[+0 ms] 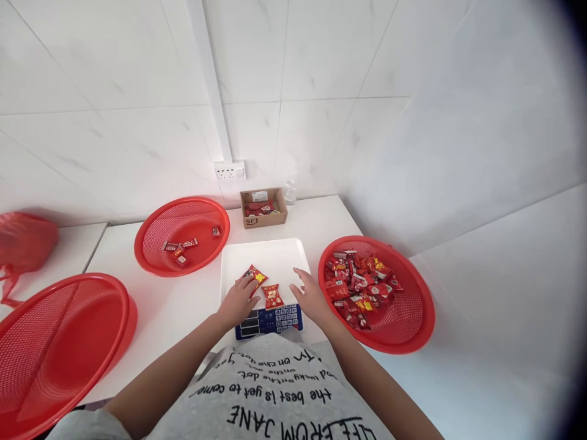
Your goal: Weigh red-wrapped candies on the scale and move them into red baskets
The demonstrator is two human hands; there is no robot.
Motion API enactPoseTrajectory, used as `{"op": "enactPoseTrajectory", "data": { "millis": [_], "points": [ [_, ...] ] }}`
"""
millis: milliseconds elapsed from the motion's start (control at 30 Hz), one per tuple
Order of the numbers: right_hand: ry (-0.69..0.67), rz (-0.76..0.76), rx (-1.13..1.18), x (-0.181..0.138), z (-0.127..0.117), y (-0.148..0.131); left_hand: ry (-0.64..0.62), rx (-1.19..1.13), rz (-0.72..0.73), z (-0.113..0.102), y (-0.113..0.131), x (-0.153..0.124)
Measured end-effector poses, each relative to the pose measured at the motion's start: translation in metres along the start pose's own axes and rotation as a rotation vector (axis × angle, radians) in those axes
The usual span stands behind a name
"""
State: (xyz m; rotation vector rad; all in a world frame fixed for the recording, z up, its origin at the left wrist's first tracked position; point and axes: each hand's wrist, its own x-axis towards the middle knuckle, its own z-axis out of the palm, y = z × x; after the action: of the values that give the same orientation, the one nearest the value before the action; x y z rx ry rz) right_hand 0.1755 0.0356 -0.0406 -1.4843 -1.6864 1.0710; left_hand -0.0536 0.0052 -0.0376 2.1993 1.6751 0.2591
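Over the white pan of a weighing scale [261, 253] both of my hands are held low. My left hand [237, 299] has its fingertips over a red snack packet [259, 275] with yellow print, its thumb spread away from them. Just right of that thumb lies a second red packet [273, 296], flat near the pan's front edge. My right hand [312, 298] is at the right edge of the pan, fingers apart and holding nothing. Beneath the pan's front edge the blue keypad panel [287, 318] of the scale shows.
At the right stands a red basket [419, 318] of many red packets. Another red basket [149, 244], back left, holds several small packets. A red basket [105, 324] is at the near left, a red plastic bag [27, 241] beyond it. Against the wall sits a cardboard box [263, 221] of packets.
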Motion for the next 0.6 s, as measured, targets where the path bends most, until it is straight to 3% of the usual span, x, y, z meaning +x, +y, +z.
{"op": "enactPoseTrajectory", "data": {
  "millis": [133,300,367,500,600],
  "points": [
    [0.141,0.038,-0.011,-0.013,-0.021,0.019,0.039,0.059,0.038,0.008,0.012,0.006],
    [0.346,0.191,-0.135,-0.033,-0.067,0.056,-0.018,0.168,0.101,0.021,0.016,0.020],
    [0.432,0.310,-0.126,-0.040,-0.089,0.072,-0.010,0.199,0.116,0.023,0.011,0.028],
    [0.614,0.658,0.166,-0.047,-0.126,0.098,0.055,0.174,0.122,0.020,0.005,0.038],
    [0.626,0.825,0.298,-0.044,-0.138,0.114,0.097,0.096,0.151,0.016,0.011,0.031]
  ]
}}
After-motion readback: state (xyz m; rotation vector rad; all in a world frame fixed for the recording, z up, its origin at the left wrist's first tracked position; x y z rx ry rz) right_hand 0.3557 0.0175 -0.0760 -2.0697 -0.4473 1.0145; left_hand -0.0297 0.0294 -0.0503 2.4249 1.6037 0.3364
